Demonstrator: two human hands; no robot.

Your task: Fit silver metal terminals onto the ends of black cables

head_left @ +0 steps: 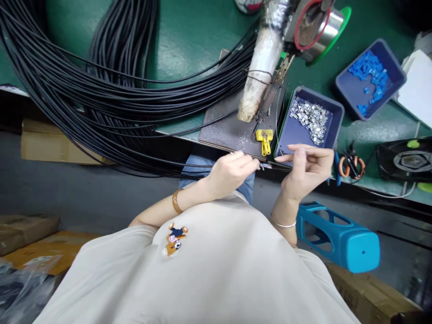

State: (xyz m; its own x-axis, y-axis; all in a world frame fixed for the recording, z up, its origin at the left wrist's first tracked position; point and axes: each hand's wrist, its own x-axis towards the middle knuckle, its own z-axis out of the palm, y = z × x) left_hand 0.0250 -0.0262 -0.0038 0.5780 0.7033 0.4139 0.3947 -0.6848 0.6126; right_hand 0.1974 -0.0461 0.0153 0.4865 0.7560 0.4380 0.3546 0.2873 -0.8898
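Note:
My left hand [232,171] is closed in a pinch on the end of a thin black cable [199,165] that runs off to the left. My right hand [308,166] meets it from the right, fingers pinched on a small metal piece [266,166] at the cable's tip. Both hands hover just in front of the table edge. Right behind them stands a dark blue tray [332,123] with several small silver metal clips [310,118].
A thick bundle of black cables [101,90] covers the green table [189,40] at left. A wrapped tool on a stand [263,63], a yellow clamp [265,139], a second blue tray of blue parts [371,76], orange-handled cutters [351,164] and a blue stool [340,236] surround me.

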